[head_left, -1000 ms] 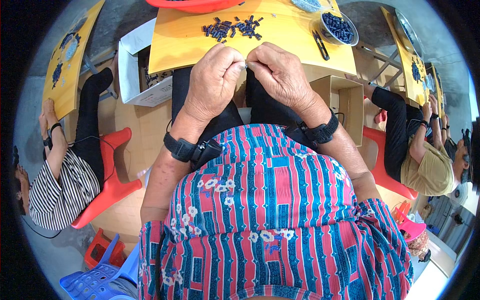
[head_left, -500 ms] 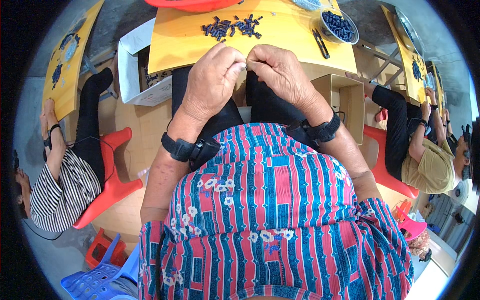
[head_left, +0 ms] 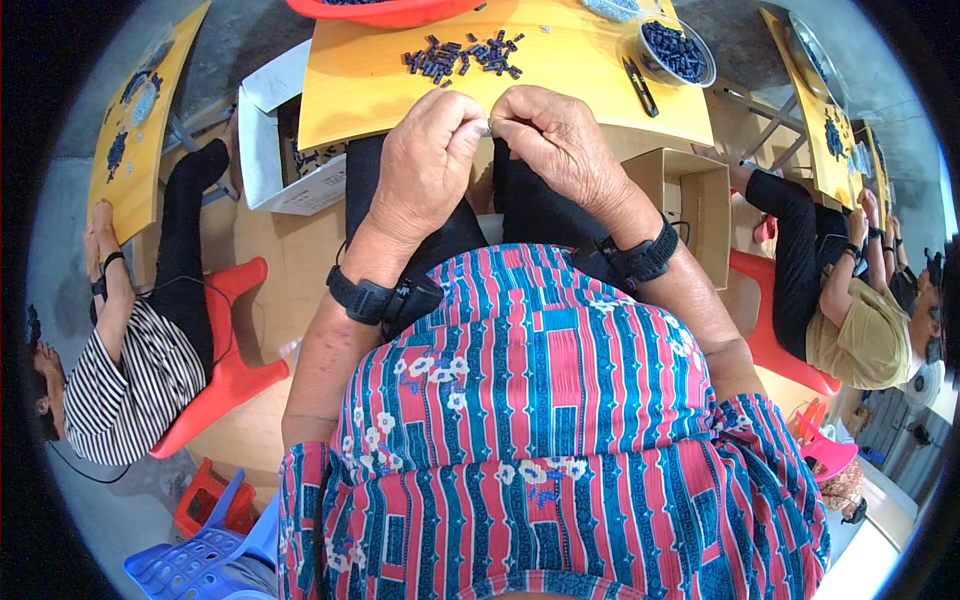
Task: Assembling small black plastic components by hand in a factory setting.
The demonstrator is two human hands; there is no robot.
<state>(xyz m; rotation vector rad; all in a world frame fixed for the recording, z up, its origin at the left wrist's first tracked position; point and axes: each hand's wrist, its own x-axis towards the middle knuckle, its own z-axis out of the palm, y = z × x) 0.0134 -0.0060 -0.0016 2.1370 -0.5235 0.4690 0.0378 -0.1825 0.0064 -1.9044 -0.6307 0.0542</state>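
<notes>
We hold our left hand point(head_left: 425, 165) and right hand point(head_left: 560, 150) together just in front of the near edge of the yellow surface point(head_left: 370, 85), fingertips meeting. Between them sits a small metal piece point(head_left: 488, 127), pinched from both sides: the left thumb and forefinger are closed on one end, the right fingers closed on the other. It is too small for us to tell its exact shape.

On the surface beyond our hands lies a loose pile of small dark parts point(head_left: 462, 55). To its right lie black snips point(head_left: 641, 86) and a round bowl point(head_left: 678, 52) filled with more dark parts. A red basin point(head_left: 385, 12) shows at the far edge.

Each of our wrists wears a black band. Below the surface, an open white box point(head_left: 275, 150) stands to our left and an open cardboard box point(head_left: 695, 200) to our right. Other people sit on red chairs at either side.
</notes>
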